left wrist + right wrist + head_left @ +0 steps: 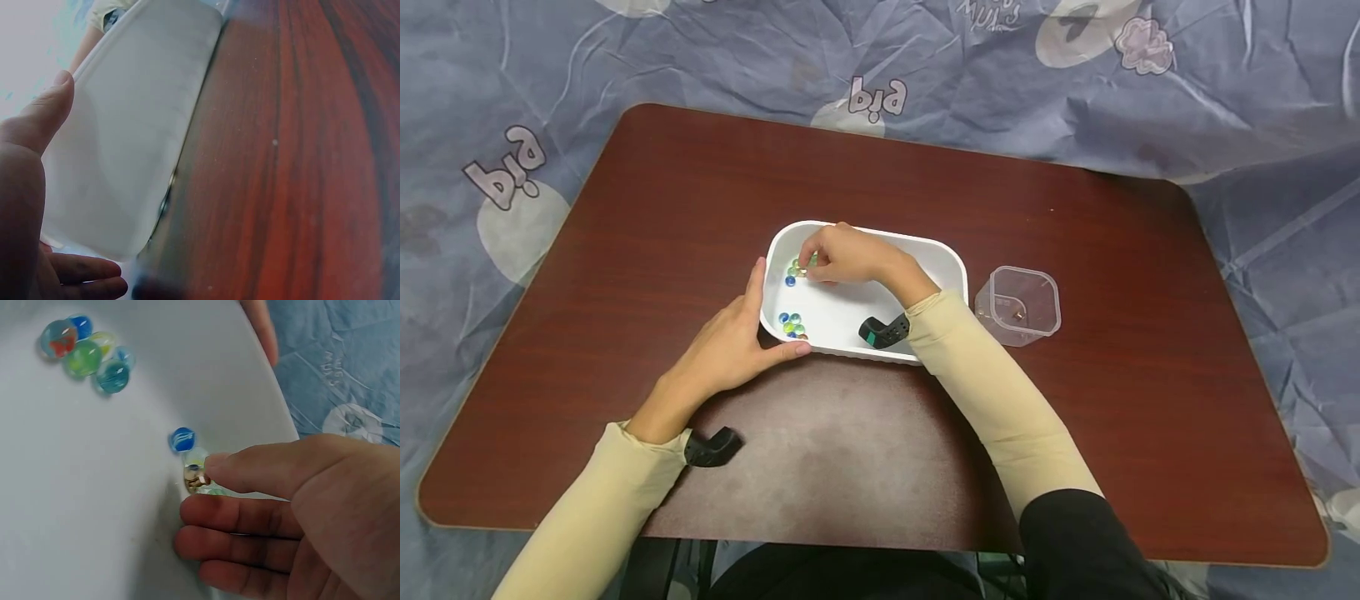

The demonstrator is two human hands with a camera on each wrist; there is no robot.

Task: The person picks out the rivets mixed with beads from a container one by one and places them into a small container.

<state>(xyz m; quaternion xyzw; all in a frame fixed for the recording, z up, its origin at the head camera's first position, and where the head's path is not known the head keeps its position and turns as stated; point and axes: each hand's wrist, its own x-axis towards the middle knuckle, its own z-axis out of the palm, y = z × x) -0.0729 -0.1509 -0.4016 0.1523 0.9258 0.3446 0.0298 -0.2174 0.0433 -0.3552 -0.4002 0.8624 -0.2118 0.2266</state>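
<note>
A white tray (842, 321) lies on the table, with two groups of glass marbles near its left end. My left hand (727, 340) is spread around that end, thumb along the near side and straight fingers along the left wall; the left wrist view shows thumb (55, 106) and fingers (90, 275) against the tray's outside. Inside the tray, my right hand (856, 254) bends over the far group. Its thumb and index fingertip pinch a small gold-brown piece (197, 481), partly hidden. A blue marble (182, 439) lies beside it; several marbles (83, 357) form the near group.
Right of the tray stands a clear plastic box (1018, 304) with a small brownish thing at its bottom. Both rest on a brown wooden table (1150, 400). A patterned blue-grey cloth (700, 50) surrounds the table. Black bands are worn on both wrists.
</note>
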